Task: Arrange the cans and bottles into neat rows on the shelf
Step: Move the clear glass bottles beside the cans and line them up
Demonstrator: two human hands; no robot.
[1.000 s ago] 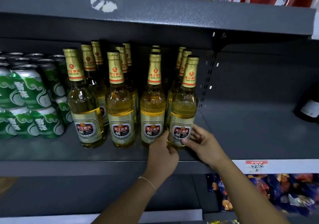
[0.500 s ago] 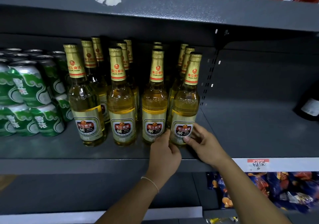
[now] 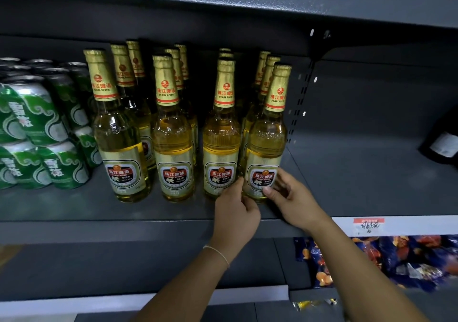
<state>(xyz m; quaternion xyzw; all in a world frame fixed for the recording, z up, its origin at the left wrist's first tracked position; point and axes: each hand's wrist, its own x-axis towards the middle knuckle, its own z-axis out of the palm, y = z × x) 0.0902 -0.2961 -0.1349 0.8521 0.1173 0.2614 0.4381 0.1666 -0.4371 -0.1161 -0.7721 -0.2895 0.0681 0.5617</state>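
Several golden beer bottles with gold foil necks stand in rows on the grey shelf (image 3: 74,212). The front right bottle (image 3: 266,145) is held at its base between both hands. My left hand (image 3: 235,212) curls its fingers against the bottle's lower left side, next to the neighbouring bottle (image 3: 220,145). My right hand (image 3: 290,195) pinches the lower right of the label with thumb and fingers. Two more front bottles (image 3: 173,143) (image 3: 119,138) stand to the left. Green cans (image 3: 37,128) are stacked in two layers at the far left.
The shelf right of the bottles is bare grey metal up to a dark bottle (image 3: 443,143) at the right edge. A shelf board runs close above the bottle tops. A white price strip (image 3: 369,225) lines the front edge. Snack bags (image 3: 396,259) lie on the shelf below.
Both hands stay at the base of the front right bottle, which has shifted slightly. The camera has tilted a little upward.
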